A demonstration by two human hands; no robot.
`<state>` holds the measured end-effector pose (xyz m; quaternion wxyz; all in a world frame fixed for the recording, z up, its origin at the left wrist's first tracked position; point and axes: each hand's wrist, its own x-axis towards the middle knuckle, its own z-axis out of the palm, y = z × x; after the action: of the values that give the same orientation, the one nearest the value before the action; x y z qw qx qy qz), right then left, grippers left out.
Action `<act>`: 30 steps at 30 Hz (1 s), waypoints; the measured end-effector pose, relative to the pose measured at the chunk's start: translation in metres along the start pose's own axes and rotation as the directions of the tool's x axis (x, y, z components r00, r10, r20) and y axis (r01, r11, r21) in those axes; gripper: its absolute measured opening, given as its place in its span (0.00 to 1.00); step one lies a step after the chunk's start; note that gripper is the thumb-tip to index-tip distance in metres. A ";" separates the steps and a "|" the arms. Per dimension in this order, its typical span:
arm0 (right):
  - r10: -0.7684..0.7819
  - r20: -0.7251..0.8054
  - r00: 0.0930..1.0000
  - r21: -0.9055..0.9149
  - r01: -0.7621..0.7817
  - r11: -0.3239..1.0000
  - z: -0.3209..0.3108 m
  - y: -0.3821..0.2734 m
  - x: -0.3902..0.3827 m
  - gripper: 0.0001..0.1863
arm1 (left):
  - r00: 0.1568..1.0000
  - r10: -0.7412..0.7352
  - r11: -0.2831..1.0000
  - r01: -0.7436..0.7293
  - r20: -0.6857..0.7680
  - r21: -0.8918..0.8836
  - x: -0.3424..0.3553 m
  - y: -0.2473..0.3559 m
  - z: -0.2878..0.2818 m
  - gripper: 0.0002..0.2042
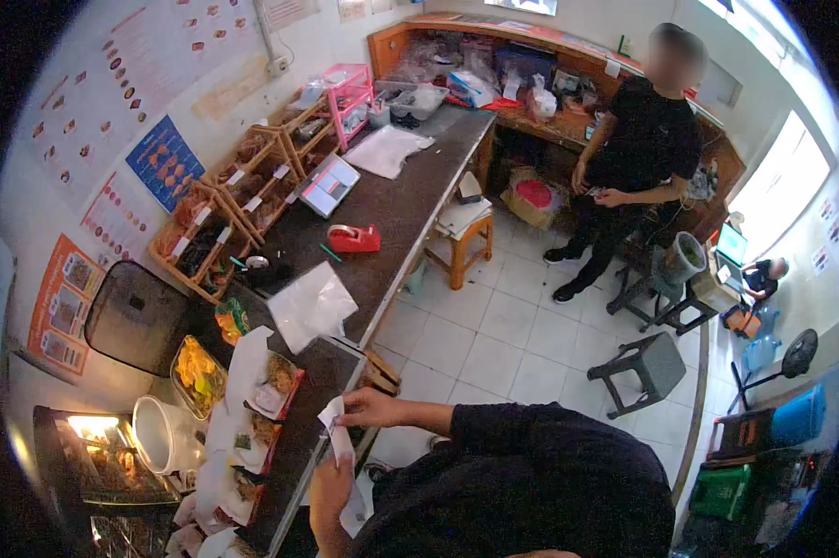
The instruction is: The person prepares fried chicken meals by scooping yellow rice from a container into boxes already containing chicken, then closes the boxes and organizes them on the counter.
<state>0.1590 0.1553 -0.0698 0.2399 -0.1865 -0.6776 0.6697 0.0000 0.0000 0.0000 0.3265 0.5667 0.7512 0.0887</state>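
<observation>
Apparently, in the head view, both hands share one white paper slip [342,441], near the edge of the table [396,200] at seven o'clock. The right hand [368,407] has a finger-and-thumb grip on its top; the left hand [331,484] has a narrow grip lower down — presumably to hold the limp paper straight. From the slip, open food boxes [269,395] line the table at nine o'clock — likely set in a row for easy reach. A plastic sheet [312,305] lies at twelve o'clock, a red tape dispenser [354,239] beyond it.
</observation>
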 end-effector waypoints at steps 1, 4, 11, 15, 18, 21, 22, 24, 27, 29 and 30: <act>-0.049 -0.006 0.999 0.124 0.049 0.991 -0.002 -0.005 0.001 0.17 | 0.996 0.043 0.998 -0.039 -0.083 0.051 -0.003 -0.002 0.001 0.17; 0.027 -0.093 0.995 0.220 -0.006 0.976 -0.019 0.012 -0.018 0.13 | 0.991 0.068 0.997 -0.064 -0.119 0.034 -0.015 0.014 0.007 0.15; 0.404 -0.265 0.875 0.323 -0.315 0.893 -0.043 0.026 -0.042 0.15 | 0.997 -0.080 0.992 0.079 0.011 0.097 -0.025 -0.009 0.013 0.19; 0.443 -0.271 0.854 0.327 -0.351 0.877 -0.054 0.011 -0.032 0.14 | 1.000 0.009 0.995 -0.010 0.006 0.100 -0.024 -0.031 0.021 0.19; 0.380 -0.323 0.867 0.216 -0.324 0.921 -0.045 0.024 -0.019 0.15 | 0.998 0.039 0.999 -0.040 0.039 0.029 -0.023 -0.033 0.020 0.16; 0.247 -0.223 0.943 0.321 -0.168 0.932 -0.043 0.020 -0.019 0.15 | 0.989 0.107 0.983 -0.091 0.097 -0.159 -0.018 -0.022 0.017 0.18; 0.227 -0.148 0.963 0.279 -0.180 0.943 -0.041 -0.008 -0.023 0.15 | 0.966 0.034 0.993 -0.004 0.258 -0.119 -0.017 -0.002 -0.001 0.21; 0.196 -0.064 0.978 0.227 -0.177 0.958 -0.036 -0.041 -0.030 0.16 | 0.970 0.227 0.928 -0.189 0.086 -0.321 -0.016 0.012 0.001 0.24; 0.223 0.050 0.974 0.144 -0.228 0.963 -0.018 -0.039 -0.024 0.17 | 0.952 0.298 0.744 -0.187 0.068 -0.642 0.012 -0.011 0.022 0.26; 0.258 0.103 0.961 0.068 -0.265 0.962 -0.013 -0.028 -0.009 0.17 | 0.961 0.268 0.729 -0.158 0.066 -0.667 0.012 -0.018 0.011 0.26; 0.294 0.141 0.945 -0.046 -0.290 0.956 -0.014 -0.013 -0.001 0.17 | 0.973 0.177 0.852 -0.077 0.146 -0.519 0.014 -0.024 0.011 0.21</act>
<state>0.1689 0.1662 -0.0566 0.0852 -0.2380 -0.6666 0.7012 -0.0146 0.0016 -0.0260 0.5277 0.5146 0.6274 0.2513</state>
